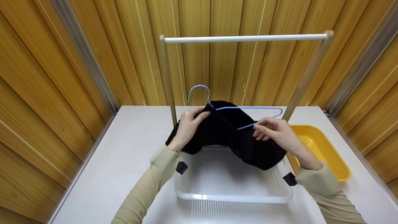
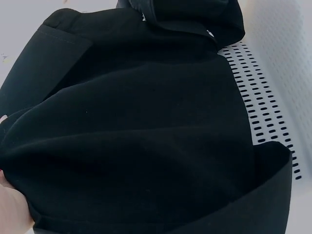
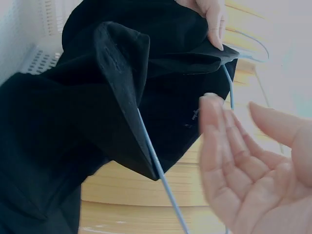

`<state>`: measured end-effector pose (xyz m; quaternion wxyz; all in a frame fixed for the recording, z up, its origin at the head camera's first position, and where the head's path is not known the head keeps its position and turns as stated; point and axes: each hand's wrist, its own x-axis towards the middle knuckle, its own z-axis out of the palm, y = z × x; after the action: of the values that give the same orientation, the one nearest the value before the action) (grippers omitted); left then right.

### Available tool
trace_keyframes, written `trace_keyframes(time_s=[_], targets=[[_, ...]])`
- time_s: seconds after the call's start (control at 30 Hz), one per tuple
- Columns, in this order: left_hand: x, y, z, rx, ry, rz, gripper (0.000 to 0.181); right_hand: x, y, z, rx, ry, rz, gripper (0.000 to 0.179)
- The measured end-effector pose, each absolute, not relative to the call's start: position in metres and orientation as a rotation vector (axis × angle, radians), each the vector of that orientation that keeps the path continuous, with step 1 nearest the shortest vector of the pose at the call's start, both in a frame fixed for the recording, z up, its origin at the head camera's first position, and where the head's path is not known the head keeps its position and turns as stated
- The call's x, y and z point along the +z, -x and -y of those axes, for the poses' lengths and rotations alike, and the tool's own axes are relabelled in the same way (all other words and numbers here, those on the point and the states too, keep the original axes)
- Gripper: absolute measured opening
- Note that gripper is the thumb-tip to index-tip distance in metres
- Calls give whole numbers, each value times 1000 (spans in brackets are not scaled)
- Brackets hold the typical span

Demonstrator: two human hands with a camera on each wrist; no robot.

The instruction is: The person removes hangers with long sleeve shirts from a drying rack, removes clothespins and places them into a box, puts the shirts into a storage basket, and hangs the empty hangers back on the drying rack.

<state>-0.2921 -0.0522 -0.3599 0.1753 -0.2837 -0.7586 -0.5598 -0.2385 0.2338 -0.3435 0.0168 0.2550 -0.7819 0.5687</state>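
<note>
A black garment (image 1: 214, 132) hangs over the far part of the white basket, with a blue wire hanger (image 1: 252, 107) partly inside it. My left hand (image 1: 187, 126) pinches the cloth just below the hanger's hook, thumb on the near side. The hanger's right end sticks out of the garment's opening, bare. My right hand (image 1: 275, 130) is beside that end; in the right wrist view its thumb stands apart from loosely bent fingers (image 3: 234, 161), with nothing gripped. Cloth hides the hanger's left part. In the left wrist view the garment (image 2: 136, 122) covers most of the picture.
A white perforated basket (image 1: 234, 198) stands below the garment, with black pieces at its sides. Behind rises a rack with a white rail (image 1: 245, 38) and wooden posts. A yellow tray (image 1: 334, 155) lies at the right on the white table (image 1: 105, 161). Wood-patterned walls enclose the table.
</note>
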Motion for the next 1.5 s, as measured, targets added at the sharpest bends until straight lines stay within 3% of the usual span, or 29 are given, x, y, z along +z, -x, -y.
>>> trace_keyframes(time_s=[0.23, 0.6, 1.13, 1.5], targets=[[-362, 294, 52, -1563, 805, 2153, 20, -322, 229, -214, 1483, -840, 2200, 11], [-362, 292, 51, -1476, 795, 2192, 18, -335, 255, -214, 955, -985, 2064, 20], [-364, 290, 47, -1489, 852, 2181, 15, -341, 277, -208, 852, -1015, 2182, 23], [-365, 291, 46, -1455, 887, 2184, 15, -350, 285, -204, 812, -1048, 2237, 15]])
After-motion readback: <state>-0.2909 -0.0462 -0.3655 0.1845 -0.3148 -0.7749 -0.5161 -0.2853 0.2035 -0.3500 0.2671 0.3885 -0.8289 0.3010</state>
